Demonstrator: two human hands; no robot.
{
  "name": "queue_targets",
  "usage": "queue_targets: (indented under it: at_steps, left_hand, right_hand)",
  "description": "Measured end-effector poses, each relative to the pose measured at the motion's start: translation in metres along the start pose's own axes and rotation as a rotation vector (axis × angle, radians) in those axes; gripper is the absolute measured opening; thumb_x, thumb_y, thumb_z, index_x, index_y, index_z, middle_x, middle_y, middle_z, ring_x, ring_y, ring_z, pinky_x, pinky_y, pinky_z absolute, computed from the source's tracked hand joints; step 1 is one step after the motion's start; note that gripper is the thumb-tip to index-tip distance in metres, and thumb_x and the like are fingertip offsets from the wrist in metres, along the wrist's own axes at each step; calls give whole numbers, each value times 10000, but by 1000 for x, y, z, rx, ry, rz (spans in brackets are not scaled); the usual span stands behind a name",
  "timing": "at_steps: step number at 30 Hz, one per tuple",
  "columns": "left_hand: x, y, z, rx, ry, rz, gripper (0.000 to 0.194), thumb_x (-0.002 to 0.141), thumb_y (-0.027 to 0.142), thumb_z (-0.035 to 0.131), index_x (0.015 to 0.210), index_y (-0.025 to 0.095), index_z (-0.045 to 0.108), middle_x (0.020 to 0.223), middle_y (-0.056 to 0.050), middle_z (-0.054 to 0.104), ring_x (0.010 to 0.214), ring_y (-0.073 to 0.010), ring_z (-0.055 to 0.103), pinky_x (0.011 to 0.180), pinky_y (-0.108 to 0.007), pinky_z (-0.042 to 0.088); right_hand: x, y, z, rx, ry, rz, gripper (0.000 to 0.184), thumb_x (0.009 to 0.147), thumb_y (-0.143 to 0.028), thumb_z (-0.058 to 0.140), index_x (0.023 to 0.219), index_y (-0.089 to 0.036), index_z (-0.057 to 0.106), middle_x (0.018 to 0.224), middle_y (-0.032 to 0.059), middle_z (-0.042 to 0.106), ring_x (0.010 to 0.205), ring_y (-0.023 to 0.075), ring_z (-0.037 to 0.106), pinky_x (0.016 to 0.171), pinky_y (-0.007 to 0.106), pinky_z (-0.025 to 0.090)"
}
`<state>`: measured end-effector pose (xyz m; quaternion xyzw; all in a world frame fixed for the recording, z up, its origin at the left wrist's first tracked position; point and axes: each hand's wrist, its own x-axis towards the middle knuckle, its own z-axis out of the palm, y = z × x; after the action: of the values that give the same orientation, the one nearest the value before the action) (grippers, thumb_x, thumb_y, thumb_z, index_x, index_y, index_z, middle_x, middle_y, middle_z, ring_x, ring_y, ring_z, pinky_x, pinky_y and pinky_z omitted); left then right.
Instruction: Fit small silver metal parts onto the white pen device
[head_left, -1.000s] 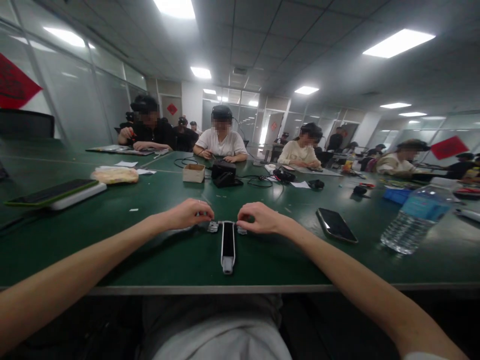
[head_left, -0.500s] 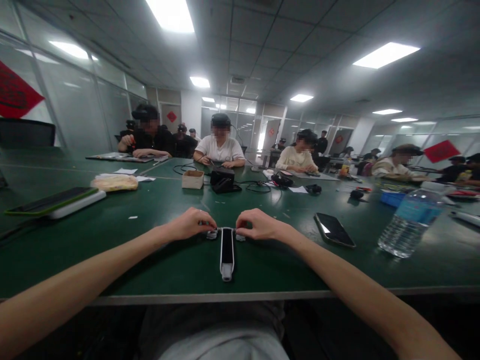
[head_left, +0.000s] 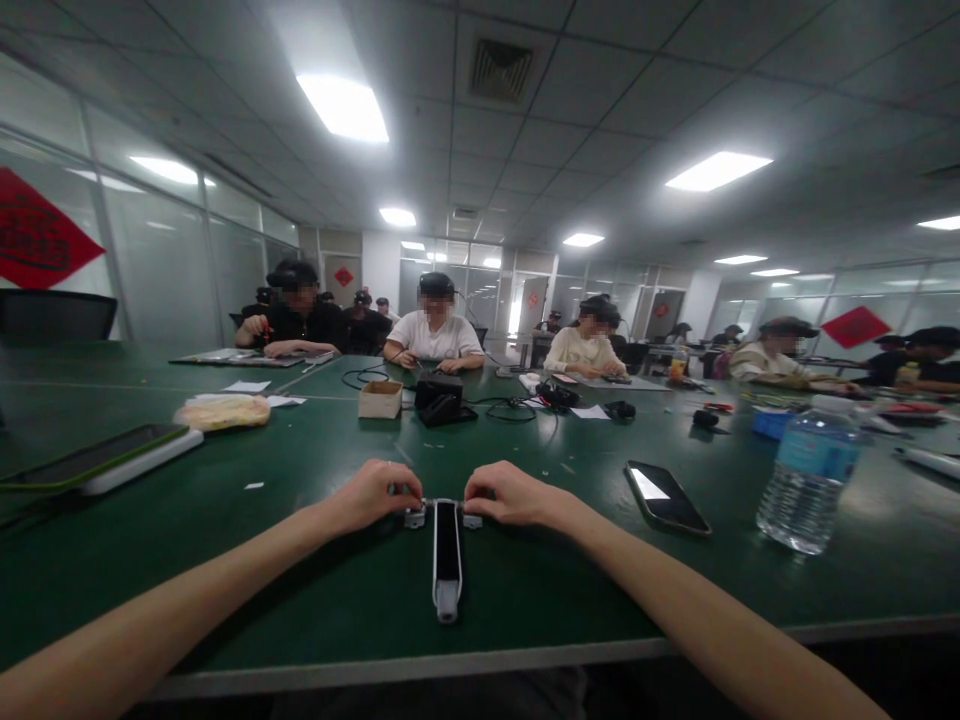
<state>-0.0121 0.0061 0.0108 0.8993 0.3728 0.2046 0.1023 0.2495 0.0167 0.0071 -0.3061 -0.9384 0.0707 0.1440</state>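
Over the green surface (head_left: 337, 600), near its close edge: left hand (head_left: 375, 492) and right hand (head_left: 511, 493), fingers bent inward, facing each other across a slim white-and-black device (head_left: 447, 555). On the left, fingertips right at a small silvery piece (head_left: 415, 519) beside the far end of the device; on the right, fingertips at a similar silvery piece (head_left: 472, 521) on the opposite side. Whether pinching these or merely touching, too small to tell. Between and just below the hands, the device itself, lying lengthwise, dark strip uppermost, pale narrow tip toward the close edge.

Farther right, a phone (head_left: 675, 505), face up, with a white patch on its screen; past that, a standing water bottle (head_left: 808, 480) with a blue label. Off to the left, a green-edged tablet (head_left: 90, 458) resting partly over a white slab (head_left: 146, 464), with a yellowish packet (head_left: 225, 412) beyond. Ahead, an open cardboard box (head_left: 380, 401) next to a black device (head_left: 441, 398); behind these, a seated co-worker (head_left: 433, 337) in white.
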Motion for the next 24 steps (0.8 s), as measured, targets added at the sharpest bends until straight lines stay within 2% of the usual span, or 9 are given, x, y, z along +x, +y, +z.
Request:
queue_targets:
  at_steps: [5, 9, 13, 20, 24]
  left_hand:
    - [-3, 13, -5, 27, -22, -92, 241, 819, 382, 576, 879, 197, 718, 875, -26, 676, 764, -161, 587, 672, -243, 435]
    - [-2, 17, -4, -47, -63, -197, 282, 808, 381, 554, 917, 198, 738, 862, -18, 716, 760, -172, 611, 678, -247, 437]
    - [0, 17, -1, -131, -56, -254, 321, 788, 403, 561, 953, 187, 732, 900, -20, 734, 805, -190, 640, 723, -261, 458]
    - [1, 18, 1, -92, -10, -222, 337, 779, 406, 561, 961, 168, 716, 927, -40, 725, 812, -207, 640, 721, -286, 476]
    - [1, 17, 2, -32, -8, -180, 307, 793, 375, 554, 968, 171, 700, 876, -34, 716, 747, -188, 625, 685, -275, 468]
  right_hand:
    - [0, -5, -2, -12, -7, 12, 167, 866, -277, 598, 902, -138, 684, 850, 51, 669, 759, 138, 589, 675, 226, 434]
    - [0, -3, 1, -9, 13, -6, 169, 866, -278, 597, 896, -138, 687, 846, 53, 674, 758, 138, 591, 684, 225, 440]
    - [0, 3, 5, -16, 36, -40, 173, 875, -287, 585, 887, -144, 680, 843, 51, 668, 762, 139, 590, 695, 229, 439]
    - [0, 5, 7, -32, 52, -68, 170, 882, -282, 580, 898, -135, 664, 847, 54, 655, 760, 136, 578, 692, 229, 425]
    - [1, 4, -1, -52, 17, -74, 215, 893, -321, 562, 911, -137, 672, 845, 57, 660, 749, 137, 581, 667, 225, 416]
